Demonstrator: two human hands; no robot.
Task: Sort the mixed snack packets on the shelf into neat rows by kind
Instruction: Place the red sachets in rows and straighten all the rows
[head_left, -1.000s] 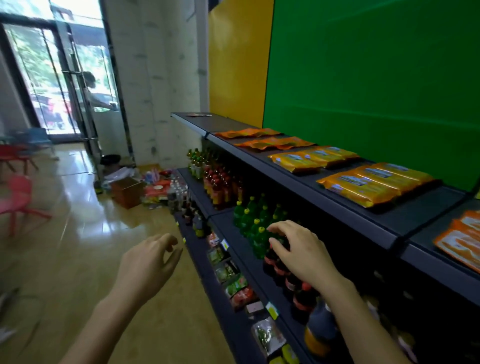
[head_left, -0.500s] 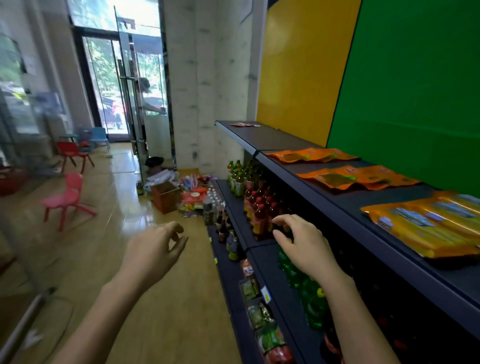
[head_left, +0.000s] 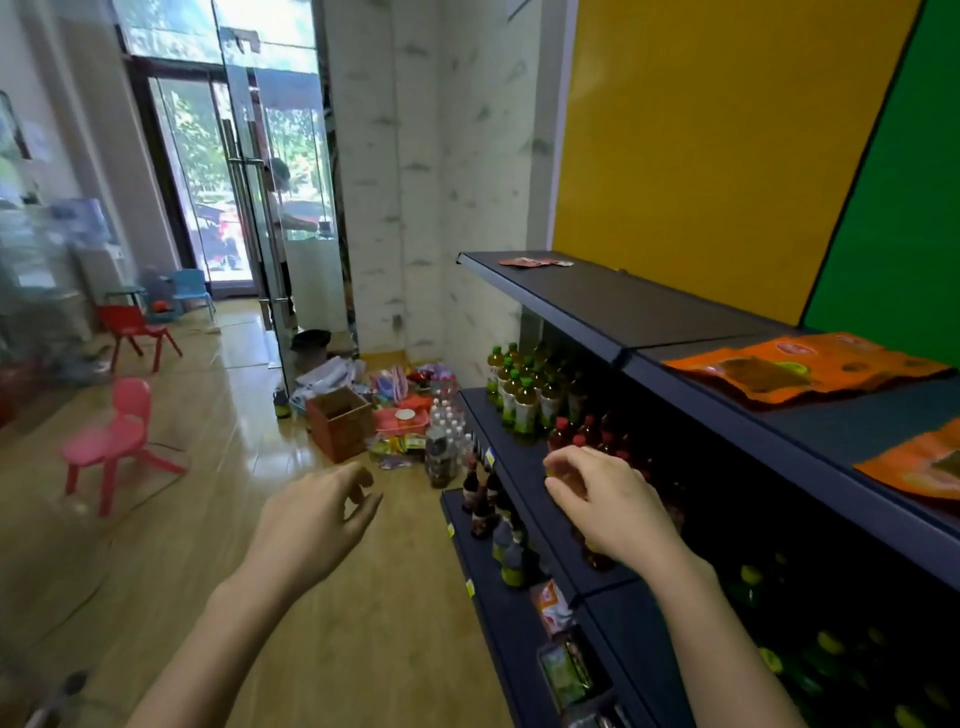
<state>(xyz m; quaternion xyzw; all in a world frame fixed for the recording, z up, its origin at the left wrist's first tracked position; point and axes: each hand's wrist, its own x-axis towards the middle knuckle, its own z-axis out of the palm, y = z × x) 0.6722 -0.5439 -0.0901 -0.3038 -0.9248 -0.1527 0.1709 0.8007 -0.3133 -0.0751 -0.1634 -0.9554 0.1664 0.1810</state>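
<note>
Orange snack packets (head_left: 810, 366) lie flat on the dark top shelf (head_left: 649, 306) at the right, with another orange packet (head_left: 919, 467) nearer me. A small red packet (head_left: 535, 262) lies alone at the shelf's far end. My left hand (head_left: 311, 525) hangs over the floor with fingers loosely curled and holds nothing. My right hand (head_left: 608, 501) hovers in front of the middle shelf of bottles, below the top shelf, fingers bent and apart, nothing in it.
Bottles with green caps (head_left: 519, 395) and red caps (head_left: 582, 431) fill the middle shelf. A cardboard box (head_left: 340, 423) and a pile of goods sit on the floor by the shelf's end. Pink (head_left: 111, 441) and red chairs (head_left: 135, 332) stand left. A person (head_left: 283, 208) stands by the glass door.
My view has swung left along the shelf, so the yellow packets have left the frame and the far end shows. Both hands kept their pose and moved along with me.
</note>
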